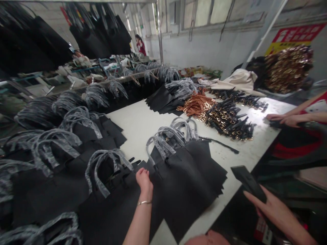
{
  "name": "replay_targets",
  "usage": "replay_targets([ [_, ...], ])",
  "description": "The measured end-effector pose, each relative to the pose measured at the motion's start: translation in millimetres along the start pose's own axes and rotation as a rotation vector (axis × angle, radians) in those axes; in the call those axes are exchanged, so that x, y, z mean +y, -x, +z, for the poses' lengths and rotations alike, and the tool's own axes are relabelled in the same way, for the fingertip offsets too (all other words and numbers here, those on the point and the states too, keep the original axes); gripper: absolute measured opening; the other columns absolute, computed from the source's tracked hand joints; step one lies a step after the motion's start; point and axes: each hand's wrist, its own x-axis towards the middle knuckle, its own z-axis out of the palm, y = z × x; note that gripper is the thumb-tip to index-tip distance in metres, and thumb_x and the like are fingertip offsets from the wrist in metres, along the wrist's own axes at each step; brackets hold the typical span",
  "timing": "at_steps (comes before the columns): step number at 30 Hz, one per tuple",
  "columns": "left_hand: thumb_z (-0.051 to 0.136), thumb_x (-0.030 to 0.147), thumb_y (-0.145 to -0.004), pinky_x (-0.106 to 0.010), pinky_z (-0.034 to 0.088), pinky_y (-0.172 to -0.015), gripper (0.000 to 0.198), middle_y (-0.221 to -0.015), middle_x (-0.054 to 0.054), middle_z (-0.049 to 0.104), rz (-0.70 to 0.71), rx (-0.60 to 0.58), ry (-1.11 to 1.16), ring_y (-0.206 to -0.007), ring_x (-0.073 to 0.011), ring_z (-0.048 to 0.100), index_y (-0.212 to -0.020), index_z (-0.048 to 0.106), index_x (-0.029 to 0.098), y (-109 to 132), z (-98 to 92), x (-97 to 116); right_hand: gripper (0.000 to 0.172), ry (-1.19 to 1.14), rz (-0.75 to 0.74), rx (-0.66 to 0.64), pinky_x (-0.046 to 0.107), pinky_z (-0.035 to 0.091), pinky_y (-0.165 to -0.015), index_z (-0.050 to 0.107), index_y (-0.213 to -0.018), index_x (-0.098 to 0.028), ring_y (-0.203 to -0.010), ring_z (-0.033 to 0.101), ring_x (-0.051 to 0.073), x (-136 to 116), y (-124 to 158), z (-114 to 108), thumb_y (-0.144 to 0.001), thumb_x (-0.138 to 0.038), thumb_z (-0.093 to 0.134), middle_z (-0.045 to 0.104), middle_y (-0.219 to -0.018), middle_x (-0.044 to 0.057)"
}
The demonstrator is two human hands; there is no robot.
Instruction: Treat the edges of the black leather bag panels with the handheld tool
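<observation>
My left hand (pixel 144 180) is closed and presses on a black bag panel (pixel 120 204) at the near table edge, between two stacks of black panels with plastic-wrapped grey handles (pixel 168 134). My right hand (pixel 265 204) is off the table's right edge, fingers stretched along a flat black leather piece (pixel 246 180) that it holds from beneath. The stack of black panels (pixel 189 177) lies right of my left hand.
The white table (pixel 138 122) bears more black panels, brown straps (pixel 196 105) and black straps with gold buckles (pixel 227 119). Another person's hand (pixel 281 119) rests at the right edge. Black bags hang on a rack (pixel 99 34) overhead. Gold hardware (pixel 288 68) is piled far right.
</observation>
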Motion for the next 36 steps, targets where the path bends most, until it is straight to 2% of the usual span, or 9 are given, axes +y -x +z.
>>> replay_targets([
  [1,0.053,0.007,-0.077,-0.038,0.044,-0.098,0.015,-0.085,-0.001,0.055,0.040,0.067,-0.009,-0.094,-0.0170,0.057,-0.086,0.057,0.019,9.3,-5.2,-5.2,0.080,0.000,-0.017,-0.055,0.037,0.044,-0.049,0.043,-0.136,-0.012,-0.044,0.059,0.028,-8.8,-1.2,13.7,-0.078,-0.068,0.045,0.053,-0.039,-0.001],
  [3,0.056,0.010,-0.078,-0.039,0.042,-0.102,0.014,-0.094,-0.004,0.059,0.164,0.018,-0.058,-0.101,-0.0199,0.056,-0.087,0.061,0.020,36.7,-7.7,-20.1,0.082,0.017,-0.079,-0.154,0.034,0.043,-0.049,0.040,-0.139,-0.010,-0.042,0.057,0.025,-28.2,-4.9,41.5,-0.079,-0.065,0.046,0.049,-0.037,-0.005],
  [7,0.059,0.016,-0.082,-0.049,0.031,-0.113,0.026,-0.128,-0.011,0.057,0.441,-0.543,-0.329,-0.127,-0.0288,0.047,-0.106,0.067,0.023,93.4,5.1,-61.8,0.078,0.062,-0.228,-0.293,0.030,0.044,-0.049,0.037,-0.144,-0.010,-0.044,0.059,0.021,-75.3,-14.5,87.6,-0.082,-0.054,0.053,0.052,-0.045,-0.006],
  [10,0.061,0.016,-0.081,-0.059,0.012,-0.119,0.054,-0.154,-0.009,0.034,0.560,-0.736,-0.617,-0.145,-0.0319,0.022,-0.133,0.053,0.026,112.8,8.6,-84.5,0.075,0.080,-0.264,-0.413,0.027,0.045,-0.047,0.037,-0.144,-0.009,-0.044,0.060,0.019,-109.6,-24.2,109.7,-0.083,-0.048,0.056,0.056,-0.048,-0.004],
  [12,0.061,0.018,-0.082,-0.061,0.008,-0.119,0.060,-0.157,-0.009,0.026,0.626,-0.794,-0.773,-0.147,-0.0319,0.015,-0.140,0.046,0.026,115.6,5.3,-90.7,0.073,0.092,-0.265,-0.469,0.025,0.044,-0.042,0.037,-0.144,-0.008,-0.041,0.059,0.018,-127.5,-32.9,119.4,-0.084,-0.046,0.057,0.059,-0.052,-0.003],
  [18,0.057,0.025,-0.088,-0.058,0.011,-0.120,0.058,-0.158,-0.008,0.025,0.680,-0.807,-0.889,-0.147,-0.0302,0.015,-0.144,0.041,0.026,113.8,-0.5,-89.9,0.061,0.099,-0.255,-0.561,0.022,0.040,-0.033,0.043,-0.137,-0.009,-0.034,0.055,0.013,-156.5,-61.7,130.8,-0.087,-0.042,0.056,0.064,-0.062,0.000],
  [26,0.057,0.027,-0.088,-0.057,0.010,-0.120,0.058,-0.158,-0.009,0.023,0.684,-0.786,-0.886,-0.147,-0.0301,0.015,-0.144,0.040,0.026,114.9,1.4,-91.0,0.062,0.086,-0.254,-0.584,0.022,0.041,-0.034,0.043,-0.136,-0.009,-0.035,0.056,0.014,-158.0,-64.2,133.9,-0.086,-0.042,0.057,0.059,-0.052,-0.004],
  [33,0.044,0.041,-0.096,-0.055,0.019,-0.118,0.053,-0.159,-0.007,0.024,0.846,-0.739,-1.068,-0.147,-0.0290,0.016,-0.145,0.036,0.025,112.9,-0.4,-96.5,0.072,0.121,-0.325,-0.351,0.024,0.048,-0.051,0.042,-0.142,-0.013,-0.042,0.060,0.016,-180.0,-72.0,136.6,-0.084,-0.053,0.057,0.054,-0.041,-0.008],
  [36,0.042,0.044,-0.096,-0.052,0.022,-0.118,0.055,-0.159,-0.006,0.021,0.921,-0.707,-1.158,-0.146,-0.0284,0.019,-0.147,0.033,0.025,119.7,-4.6,-101.3,0.073,0.146,-0.346,-0.349,0.025,0.047,-0.050,0.043,-0.142,-0.015,-0.041,0.060,0.017,-177.9,-66.6,127.1,-0.081,-0.054,0.058,0.053,-0.040,-0.008],
])
